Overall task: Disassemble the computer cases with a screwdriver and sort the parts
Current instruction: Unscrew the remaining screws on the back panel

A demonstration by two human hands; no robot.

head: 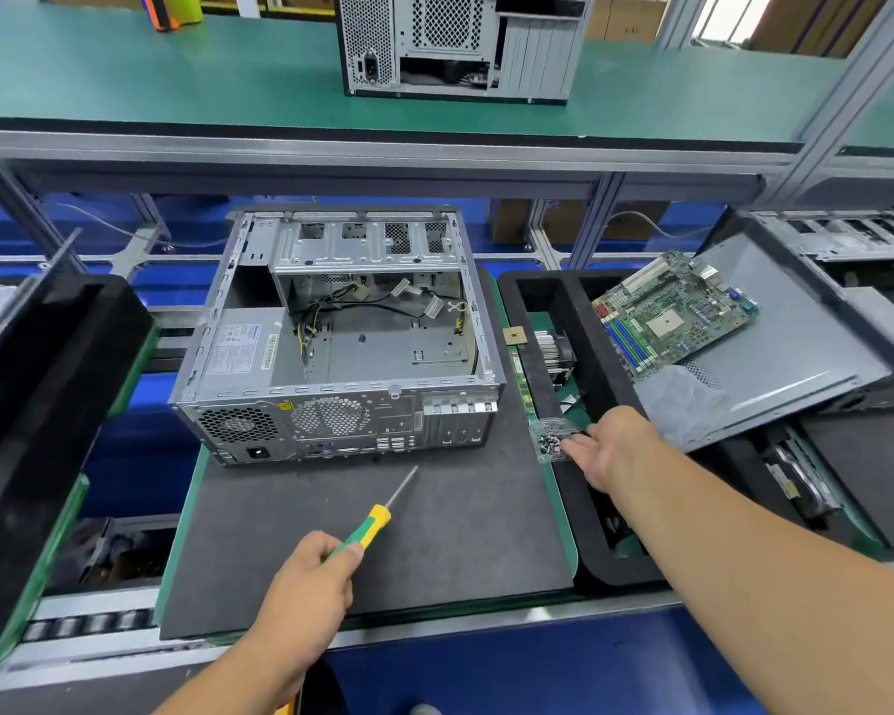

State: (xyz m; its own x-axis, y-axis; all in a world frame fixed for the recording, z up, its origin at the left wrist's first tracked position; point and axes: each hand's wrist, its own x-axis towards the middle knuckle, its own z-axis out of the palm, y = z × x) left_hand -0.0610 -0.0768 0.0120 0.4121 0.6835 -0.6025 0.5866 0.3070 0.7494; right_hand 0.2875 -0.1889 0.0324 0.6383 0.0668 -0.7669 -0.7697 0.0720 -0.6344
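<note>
The open computer case [339,348] is seen lying on its side on the dark mat [434,539], lid off, power supply [241,348] and loose cables inside. A green-and-yellow screwdriver [370,523] is gripped in the closed left hand [305,585], tip raised over the mat, just short of the case. The right hand [615,446] is stretched out, fingers spread open at a small clear bag of screws [553,438] on the black tray's rim [594,554]. A motherboard [677,314] is propped on a grey side panel [785,348] further right.
</note>
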